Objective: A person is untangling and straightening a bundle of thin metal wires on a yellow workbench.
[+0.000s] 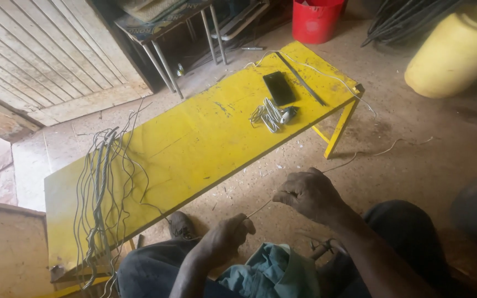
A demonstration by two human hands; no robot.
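So both hands are on one thin pale wire [260, 208]. It's skinny, light grey-white, and runs taut in a straight diagonal between the two fists. The left hand [224, 238] is clenched around its lower end, right above the lap, and the right hand [307, 194] is closed on it a bit higher up and further out. Past the right hand's grip the same wire carries on loose across the dirt floor [426, 165], curving away toward the far leg of the bench.

Just under the left hand's grip there's one crumpled teal cloth [274, 270] lying on the lap.

Beyond both grips is one long yellow bench [194, 143]. Count on it:
- one big bundle of grey wires [100, 187] draped over the end nearer the left hand, too many strands to count
- one small coil of white cable [269, 115] with a dark plug at it, out past the right hand
- one black phone [279, 87] just beyond that coil
- one thin dark metal strip [300, 77] beside the phone

Further out still: one red bucket [316, 19] and one yellow jerrycan [454, 49], both well away from the hands.
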